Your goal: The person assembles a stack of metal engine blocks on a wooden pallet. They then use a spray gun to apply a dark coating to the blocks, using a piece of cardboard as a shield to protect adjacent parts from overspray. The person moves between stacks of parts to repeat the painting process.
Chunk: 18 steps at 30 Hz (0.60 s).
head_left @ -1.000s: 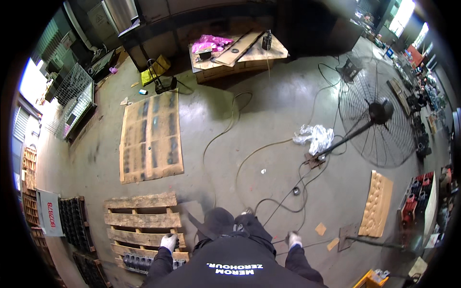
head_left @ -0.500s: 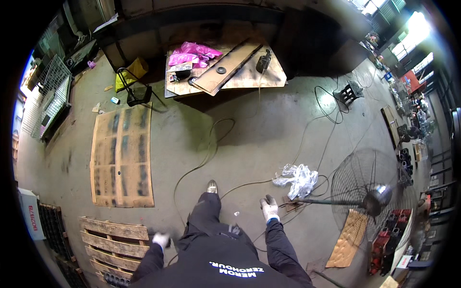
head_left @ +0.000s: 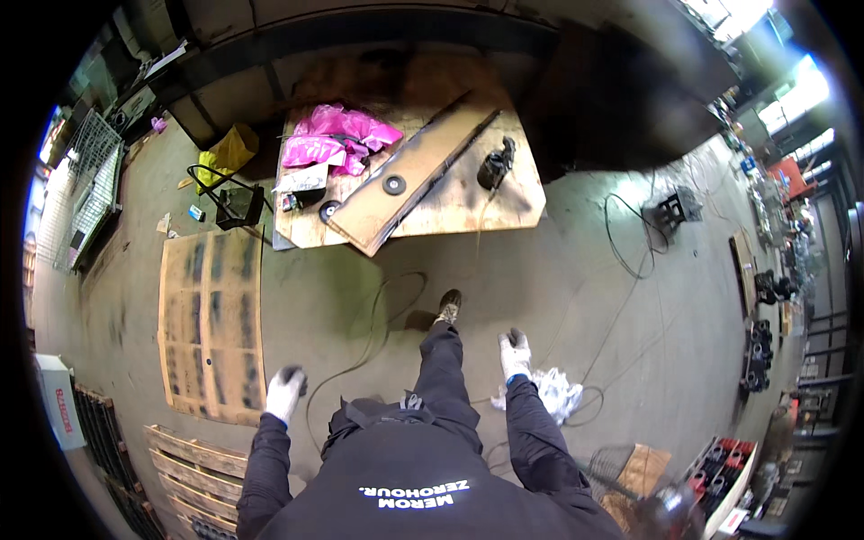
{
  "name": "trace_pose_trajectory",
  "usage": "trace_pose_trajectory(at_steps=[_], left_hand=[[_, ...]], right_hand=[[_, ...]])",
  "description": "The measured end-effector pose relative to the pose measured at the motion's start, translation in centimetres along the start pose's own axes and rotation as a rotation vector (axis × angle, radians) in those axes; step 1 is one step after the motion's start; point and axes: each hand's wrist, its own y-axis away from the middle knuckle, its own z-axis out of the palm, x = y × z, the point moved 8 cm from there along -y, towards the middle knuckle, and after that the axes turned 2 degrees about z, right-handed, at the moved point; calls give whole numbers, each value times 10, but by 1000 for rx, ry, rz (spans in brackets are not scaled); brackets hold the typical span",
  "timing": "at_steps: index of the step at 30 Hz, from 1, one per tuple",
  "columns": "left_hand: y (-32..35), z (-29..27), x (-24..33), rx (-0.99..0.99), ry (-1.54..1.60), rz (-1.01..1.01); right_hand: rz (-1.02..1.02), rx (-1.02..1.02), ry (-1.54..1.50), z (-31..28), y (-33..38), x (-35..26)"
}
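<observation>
Both my hands wear white gloves with dark grey fingertips and hang in the air at my sides, holding nothing I can see. My left hand [head_left: 286, 393] is open, fingers loosely bent, nearest a flat brown sheet [head_left: 236, 333] with dark smudges on the floor. On the other side, my right hand [head_left: 515, 355] is open with its fingers pointing forward, just above a crumpled clear plastic bag [head_left: 560, 396]. Ahead is a wooden-topped table [head_left: 504, 202]. On it lie a long cardboard strip [head_left: 423, 171], a pink plastic bag [head_left: 333, 135], a black disc [head_left: 393, 184] and a dark corded power tool [head_left: 495, 166].
Looped cables [head_left: 369, 333] lie on the floor before the table, with more cable at right. A wooden pallet [head_left: 198, 468] is at lower left, a wire-caged fan [head_left: 666, 508] at lower right. A black frame stand [head_left: 238, 205] and yellow bag [head_left: 229, 153] are left of the table.
I have stepped forward, so the table looks nearer and the fan and plastic bag have slid back. My left hand has swung forward; my other foot is now in front.
</observation>
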Motion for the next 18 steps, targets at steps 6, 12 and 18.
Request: trace_pose_trajectory(at_steps=[6,12,18], left_hand=[[49,7,-125,271,124,-441],[100,110,-11,388,185,-557],[61,160,48,334,165,-530]], right_hand=[[-123,-81,196,91,-211,-110],[-154,-57,232,164,-341,-210],[34,64,-307,218,-419,-187]])
